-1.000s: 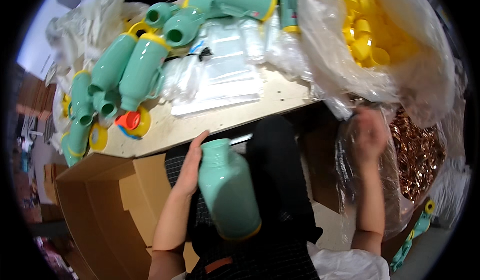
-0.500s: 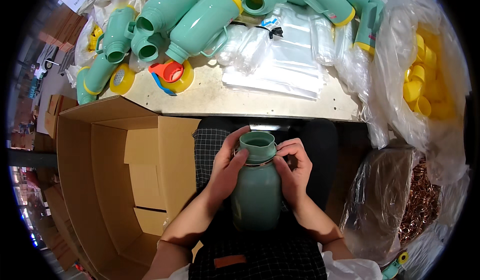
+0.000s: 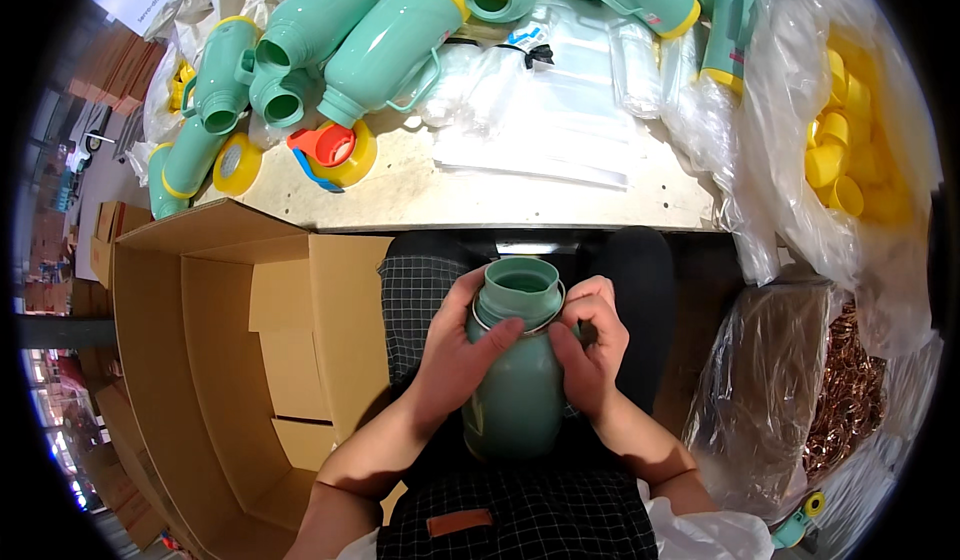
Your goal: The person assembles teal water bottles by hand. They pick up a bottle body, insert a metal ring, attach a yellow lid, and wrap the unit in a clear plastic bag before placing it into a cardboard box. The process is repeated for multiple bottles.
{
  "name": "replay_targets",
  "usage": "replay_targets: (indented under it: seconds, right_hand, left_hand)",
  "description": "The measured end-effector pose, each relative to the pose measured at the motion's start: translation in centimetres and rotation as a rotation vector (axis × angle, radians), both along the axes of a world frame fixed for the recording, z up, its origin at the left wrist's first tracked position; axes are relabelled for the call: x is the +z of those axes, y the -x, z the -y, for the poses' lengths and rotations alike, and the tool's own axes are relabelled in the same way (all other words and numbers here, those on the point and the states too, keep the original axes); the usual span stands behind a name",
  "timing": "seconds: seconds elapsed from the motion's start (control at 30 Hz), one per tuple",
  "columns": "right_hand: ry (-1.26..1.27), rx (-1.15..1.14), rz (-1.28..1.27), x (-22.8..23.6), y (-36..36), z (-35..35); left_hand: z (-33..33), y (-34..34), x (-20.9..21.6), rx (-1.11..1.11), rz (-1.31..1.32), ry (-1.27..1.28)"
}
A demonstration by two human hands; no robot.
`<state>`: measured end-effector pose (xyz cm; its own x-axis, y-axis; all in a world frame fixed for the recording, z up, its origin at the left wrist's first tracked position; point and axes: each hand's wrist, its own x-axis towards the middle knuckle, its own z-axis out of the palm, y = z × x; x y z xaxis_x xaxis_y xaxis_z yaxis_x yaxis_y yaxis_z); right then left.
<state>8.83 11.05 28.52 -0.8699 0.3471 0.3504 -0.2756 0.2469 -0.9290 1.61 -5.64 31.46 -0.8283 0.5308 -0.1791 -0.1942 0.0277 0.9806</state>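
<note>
Between my knees stands a green thermos flask body point(image 3: 514, 390), upright, its open mouth facing up. A thin metal ring point(image 3: 537, 329) lies loosely around the base of its neck, slightly tilted. My left hand point(image 3: 455, 345) curls around the left side of the neck, its thumb pressed on the ring at the front. On the right side, my right hand point(image 3: 594, 345) has bent fingers and a thumb closed at the ring's edge. The fingertips behind the neck are hidden.
An open cardboard box point(image 3: 220, 360) stands at my left. Several green flasks point(image 3: 395, 35), clear plastic bags point(image 3: 540, 110) and a tape roll point(image 3: 350, 165) lie on the table point(image 3: 480, 205). At right are a bag of yellow caps point(image 3: 840, 150) and a bag of copper-coloured rings point(image 3: 848, 400).
My left thumb has slid to the front of the neck. The ring now shows more widely around the neck. My right hand has moved slightly to the right, and the view has shifted a little.
</note>
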Motion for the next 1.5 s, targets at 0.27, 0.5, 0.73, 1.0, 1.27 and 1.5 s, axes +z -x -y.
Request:
replay_targets:
  seconds: [0.27, 0.5, 0.73, 1.0, 1.27, 1.5]
  right_hand:
    - [0.169, -0.063, 0.023, 0.2, 0.1, -0.1]
    - [0.188, 0.009, 0.066, 0.2, 0.2, -0.7]
    - [0.835, 0.212, 0.485, 0.6, 1.4, -0.4]
    - [1.098, 0.675, 0.521, -1.3, 3.3, -2.0]
    - [0.552, 0.497, 0.316, 4.5, 2.2, -5.7]
    - [-0.052, 0.593, -0.273, 11.8, -1.6, -7.1]
  left_hand:
    - [-0.1, 0.9, -0.5, -0.118, -0.053, 0.159]
    - [0.0, 0.0, 0.7, -0.028, 0.085, 0.009]
    - [0.8, 0.0, 0.1, 0.086, 0.239, -0.068]
    - [0.4, 1.7, -0.4, -0.120, 0.321, -0.244]
    - [-2.0, -0.2, -2.4, 0.197, 0.142, -0.085]
    - [-3.0, -1.3, -4.8, -0.053, 0.909, -0.342]
